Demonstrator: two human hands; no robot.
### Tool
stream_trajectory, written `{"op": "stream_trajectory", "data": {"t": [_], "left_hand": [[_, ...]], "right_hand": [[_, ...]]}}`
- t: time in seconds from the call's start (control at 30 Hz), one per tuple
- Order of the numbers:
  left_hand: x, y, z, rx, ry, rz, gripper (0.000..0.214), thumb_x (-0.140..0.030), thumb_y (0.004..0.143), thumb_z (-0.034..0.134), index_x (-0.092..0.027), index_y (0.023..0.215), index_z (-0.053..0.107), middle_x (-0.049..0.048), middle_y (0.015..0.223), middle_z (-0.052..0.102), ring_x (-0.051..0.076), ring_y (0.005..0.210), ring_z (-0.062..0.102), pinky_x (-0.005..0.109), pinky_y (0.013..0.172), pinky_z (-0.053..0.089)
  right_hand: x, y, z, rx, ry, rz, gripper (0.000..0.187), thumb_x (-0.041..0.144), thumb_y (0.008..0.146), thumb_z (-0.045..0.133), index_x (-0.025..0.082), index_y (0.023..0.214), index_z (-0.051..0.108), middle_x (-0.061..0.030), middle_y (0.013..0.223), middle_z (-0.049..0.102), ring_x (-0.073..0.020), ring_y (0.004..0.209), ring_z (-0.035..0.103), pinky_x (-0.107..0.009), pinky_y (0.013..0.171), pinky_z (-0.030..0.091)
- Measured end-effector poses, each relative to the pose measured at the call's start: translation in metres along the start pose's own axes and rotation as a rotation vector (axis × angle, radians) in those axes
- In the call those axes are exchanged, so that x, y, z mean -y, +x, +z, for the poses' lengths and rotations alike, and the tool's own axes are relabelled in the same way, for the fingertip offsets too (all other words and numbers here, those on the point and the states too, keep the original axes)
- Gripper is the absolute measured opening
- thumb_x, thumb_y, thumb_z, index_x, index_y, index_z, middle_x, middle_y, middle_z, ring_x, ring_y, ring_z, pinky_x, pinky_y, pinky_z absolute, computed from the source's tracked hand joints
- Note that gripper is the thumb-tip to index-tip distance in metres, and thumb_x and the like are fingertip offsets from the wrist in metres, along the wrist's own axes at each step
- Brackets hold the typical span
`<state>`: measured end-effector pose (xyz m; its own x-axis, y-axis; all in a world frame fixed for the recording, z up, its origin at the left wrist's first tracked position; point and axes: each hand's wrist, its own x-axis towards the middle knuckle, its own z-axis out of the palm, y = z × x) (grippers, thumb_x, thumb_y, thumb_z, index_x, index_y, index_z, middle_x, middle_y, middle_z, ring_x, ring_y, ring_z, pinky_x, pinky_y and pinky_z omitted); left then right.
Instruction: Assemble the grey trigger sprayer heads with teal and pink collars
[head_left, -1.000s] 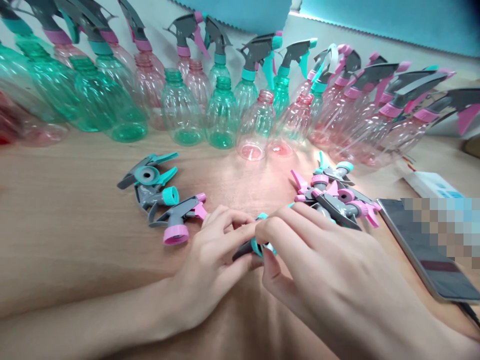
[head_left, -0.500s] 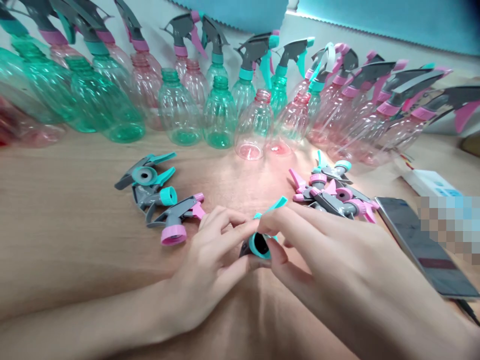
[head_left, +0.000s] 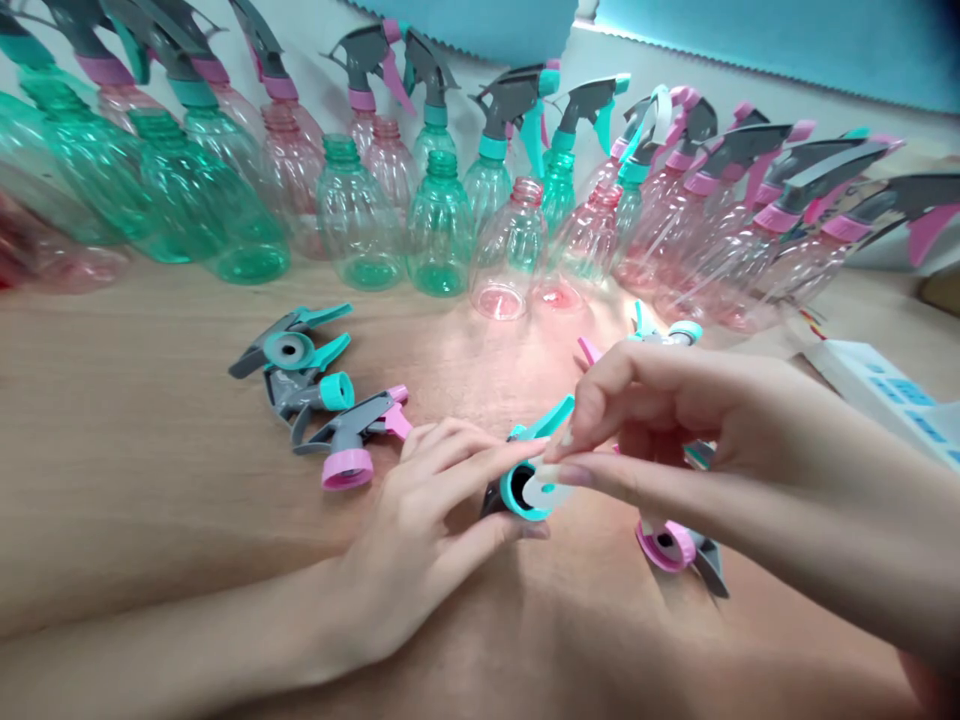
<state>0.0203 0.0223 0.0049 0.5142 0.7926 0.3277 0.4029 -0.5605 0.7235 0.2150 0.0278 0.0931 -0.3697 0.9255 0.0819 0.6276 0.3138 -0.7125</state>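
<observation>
My left hand [head_left: 420, 510] grips a grey and teal spray trigger head [head_left: 551, 418], thumb below and fingers above, with the open teal collar facing right toward me. At the collar's mouth, my right hand [head_left: 675, 420] pinches a thin whitish washer [head_left: 538, 492] between thumb and fingertips. It stands tilted at the rim, partly covering the dark opening. Under my right wrist lies a pink-collared trigger head [head_left: 670, 546]. More trigger heads [head_left: 684, 332] behind that hand are mostly hidden by it.
On the left of the table lie several loose trigger heads [head_left: 347, 466], teal and pink. Green bottles [head_left: 367, 230] and pink bottles [head_left: 510, 250] line the back, some capped with triggers. A white and blue box-like object [head_left: 885, 390] sits at the right.
My right hand has turned and drawn back to the right, bringing the whitish washer into view. The pink-collared head below it now shows; the phone is hidden. My left hand stays nearly still.
</observation>
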Motion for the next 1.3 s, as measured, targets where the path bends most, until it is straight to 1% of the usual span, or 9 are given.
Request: {"op": "stream_trajectory", "data": {"t": [0.13, 0.23, 0.43, 0.63, 0.7, 0.87, 1.03, 1.17, 1.3], "left_hand": [[0.001, -0.001, 0.001, -0.004, 0.0, 0.018, 0.038, -0.023, 0.087, 0.062, -0.028, 0.125, 0.055, 0.0012, 0.098, 0.061, 0.018, 0.094, 0.052, 0.034, 0.088, 0.038], [0.001, -0.001, 0.001, -0.016, 0.01, 0.03, 0.034, -0.024, 0.086, 0.064, -0.026, 0.12, 0.058, 0.0015, 0.096, 0.062, 0.018, 0.092, 0.053, 0.033, 0.085, 0.039], [0.003, 0.0, 0.002, -0.018, 0.023, 0.027, 0.035, -0.026, 0.087, 0.062, -0.027, 0.122, 0.057, 0.0023, 0.097, 0.063, 0.019, 0.093, 0.053, 0.035, 0.086, 0.039], [0.003, -0.001, 0.002, -0.011, 0.005, 0.035, 0.038, -0.022, 0.085, 0.065, -0.027, 0.122, 0.056, 0.0007, 0.1, 0.062, 0.018, 0.095, 0.053, 0.035, 0.09, 0.037], [0.002, -0.001, 0.002, -0.004, 0.002, 0.034, 0.036, -0.022, 0.086, 0.064, -0.028, 0.121, 0.057, 0.0008, 0.1, 0.063, 0.019, 0.096, 0.053, 0.036, 0.09, 0.037], [0.001, 0.0, 0.001, -0.015, -0.012, 0.048, 0.039, -0.021, 0.088, 0.062, -0.029, 0.125, 0.054, 0.0007, 0.099, 0.063, 0.018, 0.095, 0.054, 0.035, 0.089, 0.037], [0.001, 0.001, 0.001, -0.001, -0.008, 0.039, 0.032, -0.02, 0.085, 0.065, -0.025, 0.116, 0.059, 0.0003, 0.097, 0.063, 0.018, 0.094, 0.053, 0.034, 0.086, 0.037], [0.001, 0.001, 0.001, -0.004, -0.003, 0.046, 0.011, -0.022, 0.083, 0.068, -0.02, 0.093, 0.063, 0.0015, 0.095, 0.063, 0.019, 0.092, 0.053, 0.033, 0.082, 0.037], [0.001, 0.002, 0.0, -0.012, 0.002, 0.063, 0.012, -0.022, 0.083, 0.067, -0.02, 0.095, 0.064, 0.0017, 0.099, 0.064, 0.019, 0.092, 0.052, 0.033, 0.083, 0.037]], "right_hand": [[-0.003, -0.001, 0.004, 0.041, -0.021, 0.032, 0.01, 0.018, 0.076, 0.065, 0.025, 0.074, 0.059, 0.0084, 0.066, 0.065, -0.0052, 0.051, 0.057, -0.013, 0.04, 0.041], [-0.004, -0.002, 0.008, 0.046, -0.14, 0.012, 0.008, 0.02, 0.077, 0.066, 0.025, 0.074, 0.06, 0.0073, 0.066, 0.064, -0.0072, 0.054, 0.058, -0.014, 0.041, 0.04], [-0.003, -0.001, 0.002, -0.08, -0.392, -0.095, 0.007, 0.024, 0.074, 0.067, 0.028, 0.069, 0.064, 0.0059, 0.053, 0.062, -0.0127, 0.045, 0.059, -0.018, 0.031, 0.034], [-0.005, -0.001, -0.002, -0.152, -0.386, -0.124, 0.006, 0.024, 0.074, 0.064, 0.03, 0.077, 0.063, 0.0079, 0.062, 0.066, -0.0101, 0.045, 0.058, -0.018, 0.034, 0.038], [-0.003, -0.002, 0.001, -0.136, -0.349, -0.105, 0.004, 0.025, 0.077, 0.062, 0.028, 0.074, 0.061, 0.0077, 0.057, 0.062, -0.0099, 0.044, 0.057, -0.018, 0.033, 0.036], [-0.001, -0.005, 0.008, 0.031, -0.35, -0.066, 0.007, 0.022, 0.08, 0.055, 0.024, 0.073, 0.054, 0.0062, 0.055, 0.058, -0.0096, 0.043, 0.052, -0.018, 0.034, 0.034], [-0.006, -0.006, 0.011, 0.051, -0.429, 0.001, 0.004, 0.022, 0.081, 0.053, 0.025, 0.078, 0.052, 0.0062, 0.05, 0.05, -0.0113, 0.04, 0.044, -0.021, 0.033, 0.03], [-0.006, -0.008, 0.014, 0.028, -0.414, -0.004, 0.004, 0.023, 0.083, 0.05, 0.023, 0.083, 0.054, 0.0037, 0.056, 0.055, -0.0117, 0.044, 0.048, -0.022, 0.038, 0.034], [-0.005, -0.008, 0.014, 0.098, -0.339, -0.045, 0.006, 0.021, 0.085, 0.048, 0.022, 0.086, 0.054, -0.0002, 0.073, 0.064, -0.0129, 0.055, 0.056, -0.024, 0.046, 0.039]]}}
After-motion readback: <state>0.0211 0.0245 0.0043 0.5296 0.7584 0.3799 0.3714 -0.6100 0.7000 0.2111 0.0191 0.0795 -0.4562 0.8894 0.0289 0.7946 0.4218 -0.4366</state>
